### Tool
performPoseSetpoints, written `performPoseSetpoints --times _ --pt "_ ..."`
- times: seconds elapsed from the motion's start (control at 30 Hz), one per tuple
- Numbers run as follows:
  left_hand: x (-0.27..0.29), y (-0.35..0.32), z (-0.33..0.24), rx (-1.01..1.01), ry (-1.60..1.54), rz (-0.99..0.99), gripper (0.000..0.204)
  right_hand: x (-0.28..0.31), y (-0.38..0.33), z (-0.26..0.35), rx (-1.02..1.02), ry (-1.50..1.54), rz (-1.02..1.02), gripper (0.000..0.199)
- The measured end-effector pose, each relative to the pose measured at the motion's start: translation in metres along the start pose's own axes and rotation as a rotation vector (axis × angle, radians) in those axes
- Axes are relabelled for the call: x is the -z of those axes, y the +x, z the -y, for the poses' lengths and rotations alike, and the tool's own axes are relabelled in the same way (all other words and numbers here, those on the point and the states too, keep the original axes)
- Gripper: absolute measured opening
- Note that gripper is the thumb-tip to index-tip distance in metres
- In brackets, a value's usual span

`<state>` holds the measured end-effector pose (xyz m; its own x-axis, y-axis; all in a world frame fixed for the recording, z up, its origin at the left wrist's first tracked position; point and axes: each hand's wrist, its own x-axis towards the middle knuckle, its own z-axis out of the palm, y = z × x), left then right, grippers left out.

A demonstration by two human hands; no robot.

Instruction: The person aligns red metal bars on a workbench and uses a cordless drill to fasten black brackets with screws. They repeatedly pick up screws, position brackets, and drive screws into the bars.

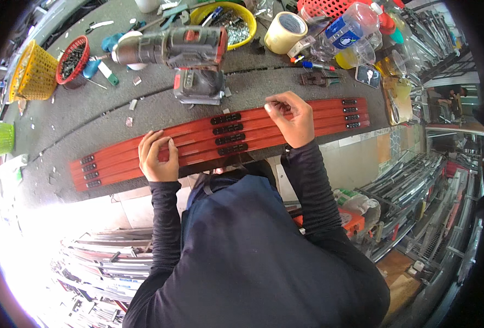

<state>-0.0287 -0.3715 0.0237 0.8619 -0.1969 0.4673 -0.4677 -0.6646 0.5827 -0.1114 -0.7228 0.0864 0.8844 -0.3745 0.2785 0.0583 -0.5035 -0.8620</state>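
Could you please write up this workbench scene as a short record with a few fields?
Surface: grey workbench
Work: red metal bars side by side, black slotted plates on them
Left hand: resting on the bars
Right hand: fingers pinched at the bars' far edge
Behind: cordless drill, tape roll, yellow bowl of screws

Red bars [198,136] with black slotted plates [226,133]; yellow basket [34,71].

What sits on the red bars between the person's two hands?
Between left hand and right hand, four black slotted plates lie on the red bars, seen in the head view.
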Motion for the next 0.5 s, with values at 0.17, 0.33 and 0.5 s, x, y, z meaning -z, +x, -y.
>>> performPoseSetpoints --times 0.17,0.33,0.5 --pt "0.007 0.016 -0.013 -0.035 0.001 -0.059 0.015 -0.037 0.045 0.025 0.335 -0.087 0.046 0.076" --pt "-0.001 0.043 -0.026 -0.002 -0.088 -0.083 0.018 -0.11 0.129 0.047 0.323 0.153 0.328 0.069" --pt "-0.012 0.064 -0.036 0.102 -0.316 -0.02 0.02 -0.123 0.138 0.069 0.278 0.251 0.288 0.056"
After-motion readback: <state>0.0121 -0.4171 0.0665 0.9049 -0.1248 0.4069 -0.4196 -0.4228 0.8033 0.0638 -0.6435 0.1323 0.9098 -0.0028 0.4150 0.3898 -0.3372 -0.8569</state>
